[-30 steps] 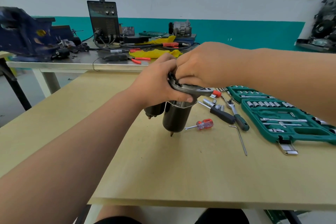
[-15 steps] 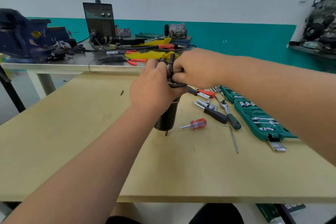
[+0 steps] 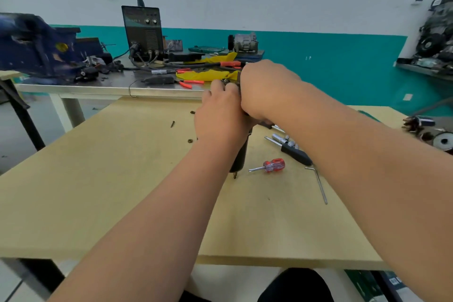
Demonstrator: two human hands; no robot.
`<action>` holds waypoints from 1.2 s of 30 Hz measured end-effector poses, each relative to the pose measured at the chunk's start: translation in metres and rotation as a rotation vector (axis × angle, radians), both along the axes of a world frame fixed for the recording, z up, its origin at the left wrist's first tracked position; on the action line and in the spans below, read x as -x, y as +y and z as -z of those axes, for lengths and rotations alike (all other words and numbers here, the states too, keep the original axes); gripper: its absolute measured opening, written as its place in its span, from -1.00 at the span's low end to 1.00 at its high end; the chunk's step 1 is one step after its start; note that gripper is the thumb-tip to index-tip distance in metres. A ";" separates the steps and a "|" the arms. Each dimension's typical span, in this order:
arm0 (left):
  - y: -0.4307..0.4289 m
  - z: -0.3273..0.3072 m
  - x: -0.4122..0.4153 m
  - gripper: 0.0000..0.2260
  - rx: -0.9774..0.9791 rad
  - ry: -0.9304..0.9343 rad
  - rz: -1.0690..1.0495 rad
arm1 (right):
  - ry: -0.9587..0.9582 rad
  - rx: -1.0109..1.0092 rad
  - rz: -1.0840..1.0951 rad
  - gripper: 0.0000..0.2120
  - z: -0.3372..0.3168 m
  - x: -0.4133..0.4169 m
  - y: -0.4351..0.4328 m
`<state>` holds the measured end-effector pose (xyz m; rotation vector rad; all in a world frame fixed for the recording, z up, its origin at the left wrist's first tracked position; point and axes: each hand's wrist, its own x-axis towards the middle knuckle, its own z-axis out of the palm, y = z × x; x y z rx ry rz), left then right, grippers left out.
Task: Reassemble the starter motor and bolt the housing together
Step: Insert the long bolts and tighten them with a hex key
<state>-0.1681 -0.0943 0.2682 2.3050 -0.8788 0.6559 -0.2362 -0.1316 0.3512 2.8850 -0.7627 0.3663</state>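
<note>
Left grip (image 3: pixel 220 117) and right grip (image 3: pixel 264 91) are clasping the dark cylindrical starter motor (image 3: pixel 241 157), likely seating its housing; the small dark bolt (image 3: pixel 172 124) at ten o'clock is probably going in next.

Reaches both bare forearms forward, converging over the middle. Wraps the left hand (image 3: pixel 220 117) round the upper starter motor (image 3: pixel 241 157), back of the hand to the camera. Caps its top with the right hand (image 3: pixel 266 91), fingers curled down out of sight, touching the left.
</note>
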 end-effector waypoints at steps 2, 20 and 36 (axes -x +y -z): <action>-0.002 -0.001 0.001 -0.52 -0.024 0.006 -0.012 | 0.005 -0.024 0.029 -0.88 -0.001 0.001 -0.002; -0.004 -0.002 -0.015 -0.47 -0.042 -0.100 0.111 | -0.154 -0.053 -0.288 -0.83 -0.008 0.010 -0.047; 0.009 -0.004 -0.043 -0.45 0.010 0.058 0.505 | 0.044 0.124 -0.670 -0.88 0.006 -0.002 -0.074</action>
